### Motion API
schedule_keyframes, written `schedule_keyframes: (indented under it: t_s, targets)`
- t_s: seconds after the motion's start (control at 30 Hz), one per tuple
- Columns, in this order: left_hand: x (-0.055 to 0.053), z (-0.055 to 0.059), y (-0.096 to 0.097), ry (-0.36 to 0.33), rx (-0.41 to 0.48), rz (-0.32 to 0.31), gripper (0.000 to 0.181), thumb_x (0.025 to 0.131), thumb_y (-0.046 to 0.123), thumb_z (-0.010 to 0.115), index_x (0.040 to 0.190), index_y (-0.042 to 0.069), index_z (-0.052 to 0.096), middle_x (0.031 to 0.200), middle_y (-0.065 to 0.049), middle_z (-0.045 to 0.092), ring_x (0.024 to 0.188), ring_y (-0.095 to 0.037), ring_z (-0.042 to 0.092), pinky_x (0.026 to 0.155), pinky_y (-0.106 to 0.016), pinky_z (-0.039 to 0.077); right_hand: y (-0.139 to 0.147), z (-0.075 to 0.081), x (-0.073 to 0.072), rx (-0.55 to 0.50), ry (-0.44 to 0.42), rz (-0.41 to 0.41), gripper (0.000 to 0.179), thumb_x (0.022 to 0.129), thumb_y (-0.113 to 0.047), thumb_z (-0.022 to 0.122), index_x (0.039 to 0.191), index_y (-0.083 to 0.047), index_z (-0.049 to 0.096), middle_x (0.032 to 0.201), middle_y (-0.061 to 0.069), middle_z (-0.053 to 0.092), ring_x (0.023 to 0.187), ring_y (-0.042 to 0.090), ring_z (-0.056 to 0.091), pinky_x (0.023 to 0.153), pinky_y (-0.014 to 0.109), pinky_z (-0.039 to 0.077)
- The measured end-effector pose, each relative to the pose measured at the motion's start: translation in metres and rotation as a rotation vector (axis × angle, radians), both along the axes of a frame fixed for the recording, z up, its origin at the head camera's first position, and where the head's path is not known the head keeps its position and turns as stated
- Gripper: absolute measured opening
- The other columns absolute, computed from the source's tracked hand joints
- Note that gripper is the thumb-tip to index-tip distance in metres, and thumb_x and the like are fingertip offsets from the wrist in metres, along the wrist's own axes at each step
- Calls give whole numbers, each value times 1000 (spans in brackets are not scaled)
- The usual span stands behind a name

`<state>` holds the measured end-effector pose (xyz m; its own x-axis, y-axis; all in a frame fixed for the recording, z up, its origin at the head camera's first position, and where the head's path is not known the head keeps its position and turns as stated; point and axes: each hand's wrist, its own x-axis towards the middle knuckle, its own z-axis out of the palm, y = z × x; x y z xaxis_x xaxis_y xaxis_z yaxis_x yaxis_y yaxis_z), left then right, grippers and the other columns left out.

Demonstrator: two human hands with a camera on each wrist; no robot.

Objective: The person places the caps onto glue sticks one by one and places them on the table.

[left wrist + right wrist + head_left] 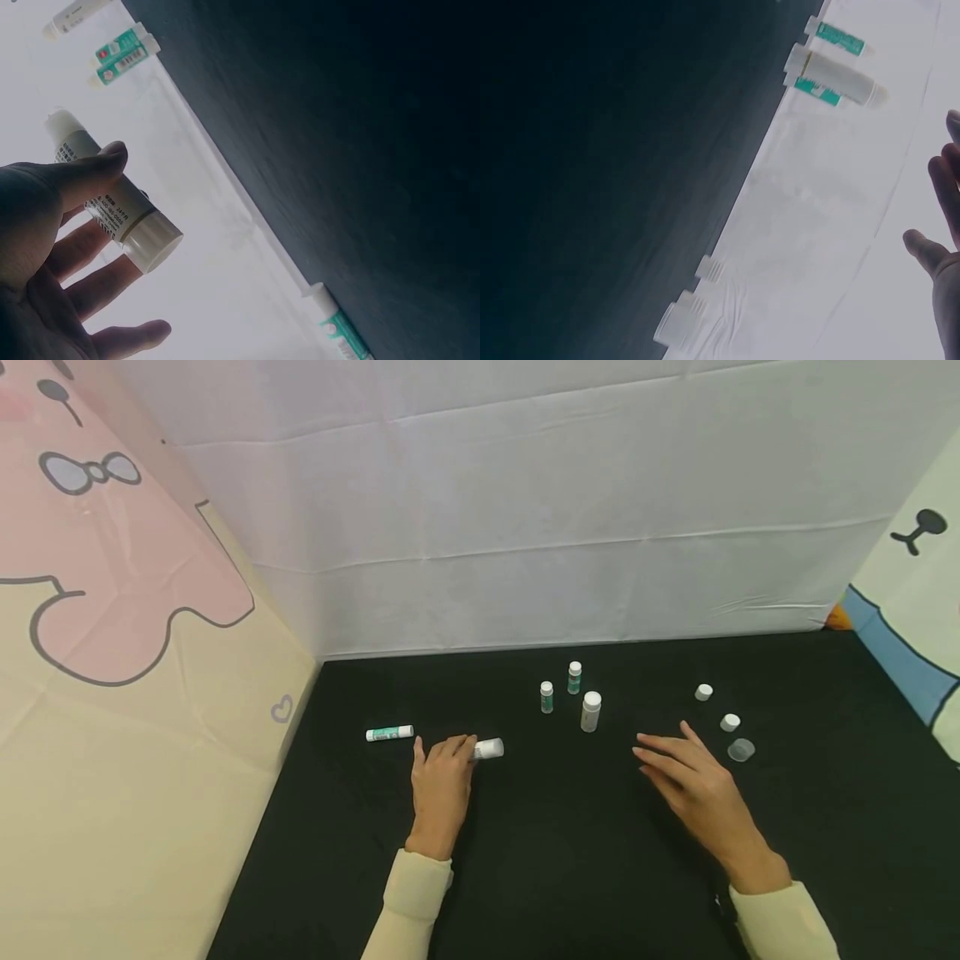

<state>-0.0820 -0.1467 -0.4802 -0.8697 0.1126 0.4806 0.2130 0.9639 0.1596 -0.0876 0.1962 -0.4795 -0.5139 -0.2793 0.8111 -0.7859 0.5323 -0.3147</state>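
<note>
My left hand (441,783) grips a white glue stick (116,191) with dark print and a white end, which lies across between thumb and fingers. Part of it is hidden behind the hand in the head view. To the left of that hand a green-labelled glue stick (389,733) lies on its side. My right hand (701,789) hovers over the dark table with its fingers extended and nothing in them. In the right wrist view, just its thumb (928,251) and a few fingers show at the right edge.
On the dark table (555,860), a white glue stick (591,712) stands upright near two smaller green-labelled ones, a front one (547,697) and a rear one (574,678). To the right sit two small white caps (703,692) and a larger translucent cap (741,750). A white cloth wall (487,602) rises behind.
</note>
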Motion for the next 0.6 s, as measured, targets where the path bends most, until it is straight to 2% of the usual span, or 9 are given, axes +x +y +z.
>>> schedule_keyframes:
  t_s: [0.27, 0.37, 0.47, 0.53, 0.6]
  targets:
    - [0, -2, -13, -11, 3, 34, 35, 84, 7, 89, 118, 8, 80, 118, -8, 78, 107, -31, 75, 107, -69, 48, 17, -3, 0, 3, -12, -55, 51, 111, -39, 52, 105, 3, 81, 112, 18, 77, 95, 34, 69, 126, 42, 34]
    - [0, -3, -17, -10, 2, 45, 34, 84, 7, 89, 118, 8, 80, 117, -8, 78, 107, -31, 75, 106, -69, 49, 25, -3, -1, 2, -16, -85, 54, 110, -41, 52, 104, 4, 81, 112, 19, 77, 96, 30, 68, 126, 40, 34]
    - [1, -2, -22, -5, 10, 51, 33, 85, 7, 88, 117, 7, 80, 116, -9, 78, 106, -32, 76, 106, -69, 49, 33, -3, 0, -2, -28, -116, 57, 110, -44, 51, 102, 4, 81, 111, 19, 77, 108, 10, 68, 126, 37, 33]
    - [2, -1, -25, -3, 17, 56, 33, 84, 6, 88, 117, 7, 80, 116, -9, 79, 105, -32, 76, 106, -70, 48, 39, -4, 0, -11, -36, -129, 59, 109, -46, 52, 102, 4, 81, 110, 20, 77, 118, -4, 61, 127, 36, 32]
    - [2, 0, -28, -3, 25, 63, 34, 84, 5, 89, 117, 6, 80, 115, -9, 79, 105, -33, 76, 106, -70, 48, 44, -3, 0, -15, -48, -140, 60, 109, -48, 52, 102, 4, 81, 111, 21, 77, 128, -13, 52, 127, 36, 31]
